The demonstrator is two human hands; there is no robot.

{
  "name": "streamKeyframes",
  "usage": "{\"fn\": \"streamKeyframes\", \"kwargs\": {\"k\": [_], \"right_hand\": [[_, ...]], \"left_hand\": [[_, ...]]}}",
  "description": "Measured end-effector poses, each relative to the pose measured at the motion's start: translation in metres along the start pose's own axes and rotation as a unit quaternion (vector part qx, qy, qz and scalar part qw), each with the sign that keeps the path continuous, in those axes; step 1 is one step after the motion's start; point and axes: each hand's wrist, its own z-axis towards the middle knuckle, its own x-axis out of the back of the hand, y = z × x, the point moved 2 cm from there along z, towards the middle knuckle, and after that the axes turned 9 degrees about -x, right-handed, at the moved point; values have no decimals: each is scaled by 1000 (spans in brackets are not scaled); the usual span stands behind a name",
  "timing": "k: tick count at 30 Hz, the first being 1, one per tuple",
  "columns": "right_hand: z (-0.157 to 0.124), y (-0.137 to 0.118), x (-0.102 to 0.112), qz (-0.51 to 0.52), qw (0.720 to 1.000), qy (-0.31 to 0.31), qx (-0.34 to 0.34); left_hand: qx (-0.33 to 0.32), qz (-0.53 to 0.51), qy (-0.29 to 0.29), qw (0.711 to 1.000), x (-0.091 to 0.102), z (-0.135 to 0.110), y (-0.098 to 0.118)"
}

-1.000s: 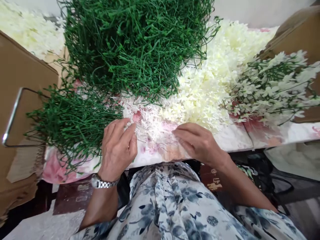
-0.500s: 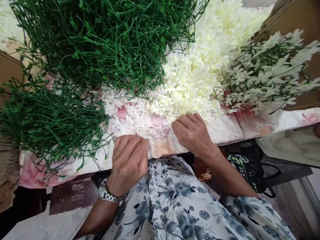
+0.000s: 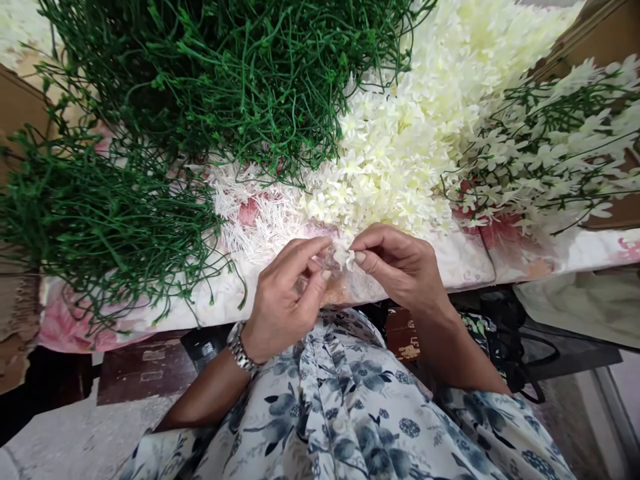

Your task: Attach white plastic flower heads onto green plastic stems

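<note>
Between the thumb and fingers of my right hand [image 3: 407, 267] is a small white artificial flower [image 3: 344, 257], held over the table's front edge. My left hand [image 3: 293, 287] faces it from the left, fingers curled and the thumb bent toward the index finger. Something thin and pale shows at its fingertips, too small to make out. Behind my hands lie a scatter of thin white sprigs [image 3: 255, 213] and a large heap of cream-white flower heads [image 3: 385, 160].
Green plastic stems form a tall pile [image 3: 225, 80] and a lower bunch [image 3: 110, 220] on the left. Green stems bearing white flowers [image 3: 550, 147] lie at right by a cardboard box [image 3: 585, 40]. A floral cloth [image 3: 75, 320] covers the table. A black bag [image 3: 505, 340] sits below.
Both hands have turned from closed, knuckles up, and come together. The white flower now shows in my right fingers. My left hand has moved right and slightly up.
</note>
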Motion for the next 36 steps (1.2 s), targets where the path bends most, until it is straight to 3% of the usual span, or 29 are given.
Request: {"fn": "streamKeyframes", "kwargs": {"k": [4, 9, 13, 16, 18, 20, 23, 27, 32, 36], "right_hand": [[2, 8, -8, 105, 992, -48, -59], [-2, 12, -7, 67, 996, -28, -59], [-6, 11, 4, -143, 987, 76, 18], [-9, 13, 5, -373, 921, 94, 69], [-10, 16, 5, -455, 884, 74, 75], [-12, 14, 5, -462, 879, 76, 89], [-12, 7, 2, -410, 899, 88, 130], [-3, -1, -17, -383, 912, 12, 144], [10, -3, -43, -429, 886, -47, 170], [17, 2, -49, -473, 857, -66, 193]], "left_hand": [[9, -23, 6, 1000, -9, 6, -3], [67, -36, 11, 997, -20, 7, -7], [141, -133, 61, 979, -20, 4, -9], [205, -259, 100, 939, -14, -2, -9], [238, -331, 120, 905, -6, -7, -9], [251, -372, 145, 882, 3, -14, -8], [243, -391, 185, 868, 15, -23, -8], [235, -398, 200, 864, 21, -32, -10], [227, -403, 207, 862, 20, -36, -13], [219, -400, 192, 869, 17, -36, -15]]}}
